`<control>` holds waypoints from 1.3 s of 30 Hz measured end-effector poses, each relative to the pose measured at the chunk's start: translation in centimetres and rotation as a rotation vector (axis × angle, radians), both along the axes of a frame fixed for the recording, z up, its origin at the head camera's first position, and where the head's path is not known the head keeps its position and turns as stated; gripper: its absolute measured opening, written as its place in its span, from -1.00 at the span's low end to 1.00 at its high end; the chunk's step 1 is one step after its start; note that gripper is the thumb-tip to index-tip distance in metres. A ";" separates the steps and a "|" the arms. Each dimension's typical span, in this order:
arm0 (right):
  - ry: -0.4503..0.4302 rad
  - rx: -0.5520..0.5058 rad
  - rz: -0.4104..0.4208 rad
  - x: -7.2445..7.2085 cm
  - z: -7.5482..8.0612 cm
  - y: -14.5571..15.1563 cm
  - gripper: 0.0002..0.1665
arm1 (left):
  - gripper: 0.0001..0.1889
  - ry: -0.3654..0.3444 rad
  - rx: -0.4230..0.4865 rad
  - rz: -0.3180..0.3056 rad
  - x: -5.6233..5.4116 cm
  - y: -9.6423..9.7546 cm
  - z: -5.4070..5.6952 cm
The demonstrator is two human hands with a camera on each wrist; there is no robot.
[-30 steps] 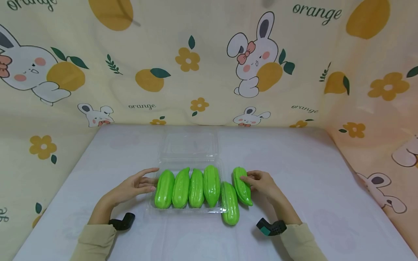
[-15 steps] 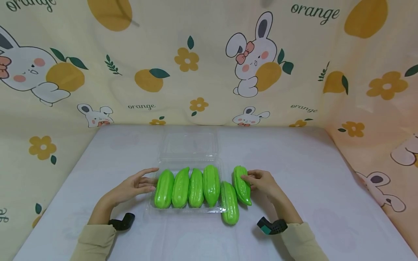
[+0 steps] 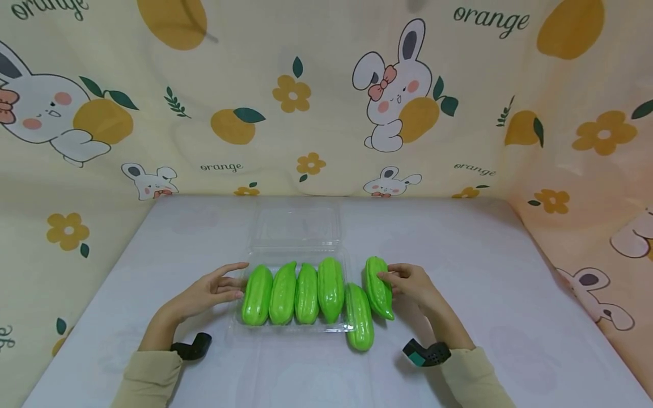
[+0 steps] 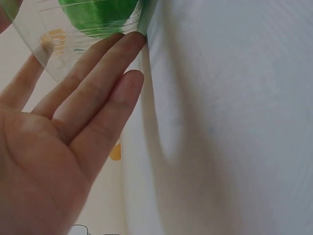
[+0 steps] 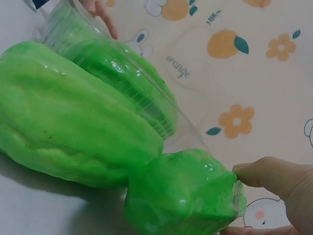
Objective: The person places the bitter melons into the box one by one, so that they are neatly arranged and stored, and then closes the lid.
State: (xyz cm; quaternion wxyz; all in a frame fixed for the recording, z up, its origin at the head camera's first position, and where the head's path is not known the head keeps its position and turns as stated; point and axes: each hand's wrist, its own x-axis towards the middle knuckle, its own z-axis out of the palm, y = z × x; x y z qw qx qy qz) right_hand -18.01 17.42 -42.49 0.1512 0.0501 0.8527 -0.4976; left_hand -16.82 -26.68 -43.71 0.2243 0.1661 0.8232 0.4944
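While hands [image 3: 206, 296] [image 3: 414, 287] flank them, green gourds [image 3: 306, 294], clear box [image 3: 297, 228]

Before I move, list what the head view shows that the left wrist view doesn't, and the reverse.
Only the head view: the right hand gripping the held green piece, and the loose green piece beside the clear container.

Only the left wrist view: the open palm of the left hand, up close.

Both: the left hand at the container, the packed green piece nearest it, the white tabletop and the patterned cloth.
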 end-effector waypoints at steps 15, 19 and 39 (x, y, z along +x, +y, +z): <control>-0.007 -0.008 -0.005 0.1 0.4 0.1 -0.30 | -0.27 0.002 0.007 0.004 0.2 -0.1 -0.1; -0.003 -0.021 0.001 0.1 0.5 0.0 -0.32 | -0.27 0.011 0.005 -0.004 0.1 -0.1 0.0; -0.006 -0.141 0.024 0.1 1.2 -0.6 -0.32 | -0.27 -0.002 0.013 0.002 0.0 -0.1 -0.3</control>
